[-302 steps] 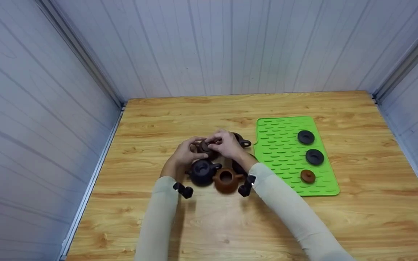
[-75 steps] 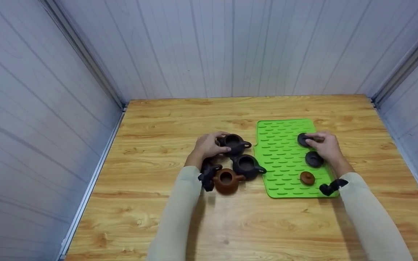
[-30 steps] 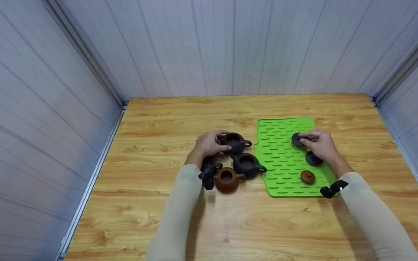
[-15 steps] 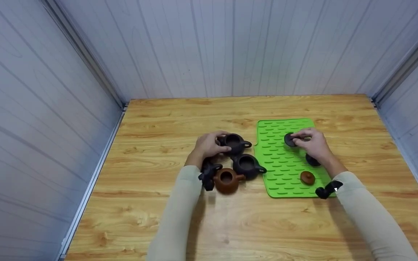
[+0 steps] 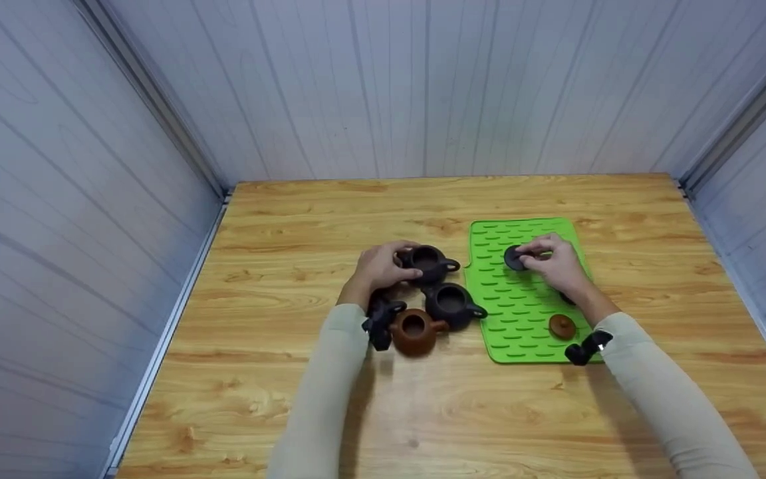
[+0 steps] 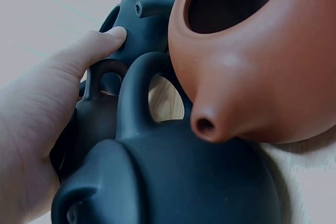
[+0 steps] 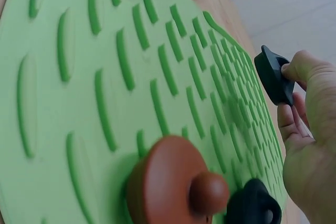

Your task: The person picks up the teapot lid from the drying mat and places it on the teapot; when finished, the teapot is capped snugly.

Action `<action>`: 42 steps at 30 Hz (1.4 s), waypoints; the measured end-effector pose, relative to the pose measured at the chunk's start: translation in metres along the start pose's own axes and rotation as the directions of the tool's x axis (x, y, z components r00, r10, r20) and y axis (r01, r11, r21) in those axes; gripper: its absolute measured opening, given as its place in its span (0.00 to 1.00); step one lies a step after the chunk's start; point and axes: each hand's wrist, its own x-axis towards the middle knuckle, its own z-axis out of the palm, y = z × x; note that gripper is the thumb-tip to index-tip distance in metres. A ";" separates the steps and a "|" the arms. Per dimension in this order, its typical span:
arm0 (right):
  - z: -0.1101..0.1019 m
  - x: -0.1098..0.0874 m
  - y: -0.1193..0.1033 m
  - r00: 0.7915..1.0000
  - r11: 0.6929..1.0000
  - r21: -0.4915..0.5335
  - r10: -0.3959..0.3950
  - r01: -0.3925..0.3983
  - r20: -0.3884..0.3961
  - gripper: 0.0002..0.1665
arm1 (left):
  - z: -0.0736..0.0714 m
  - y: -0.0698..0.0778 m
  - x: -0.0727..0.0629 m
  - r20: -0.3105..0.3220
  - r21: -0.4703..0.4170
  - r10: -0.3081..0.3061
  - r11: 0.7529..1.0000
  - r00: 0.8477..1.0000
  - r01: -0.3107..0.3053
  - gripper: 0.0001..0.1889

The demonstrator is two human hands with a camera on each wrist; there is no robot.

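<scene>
My left hand (image 5: 380, 269) grips the left side of an uncovered black teapot (image 5: 431, 274), its thumb on the near side. Over the green mat, my right hand (image 5: 561, 267) pinches a round black lid (image 5: 513, 258) between thumb and fingers. The right wrist view shows that lid (image 7: 273, 77) tilted on edge, above the mat. A second uncovered black teapot (image 5: 453, 313) and an uncovered reddish-brown teapot (image 5: 415, 342) stand nearer. Beneath the left hand and wrist, the left wrist view reveals a lidded black teapot (image 6: 210, 177) and a dark brown teapot (image 6: 97, 124).
On the ridged green mat (image 5: 509, 339) lie a reddish-brown lid (image 5: 562, 326) and another black lid (image 7: 249, 205), mostly covered by my right wrist in the head view. The wooden table (image 5: 330, 213) meets pale panel walls at its back and sides.
Ten seconds ago both hands were at the dark brown teapot and its lid. Since then the left hand took the black teapot; the right hand lifted a black lid off the mat and moves left.
</scene>
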 end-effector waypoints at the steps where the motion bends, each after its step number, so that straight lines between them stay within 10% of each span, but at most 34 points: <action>1: 0.002 0.000 -0.001 1.000 1.000 0.006 -0.004 0.004 0.004 0.16 | 0.000 0.000 0.000 0.001 -0.001 0.001 1.000 1.000 -0.001 0.31; 42: 0.084 0.032 -0.073 0.988 0.981 0.147 -0.137 0.124 0.077 0.11 | 0.003 -0.002 0.004 -0.009 -0.022 0.011 1.000 1.000 -0.011 0.31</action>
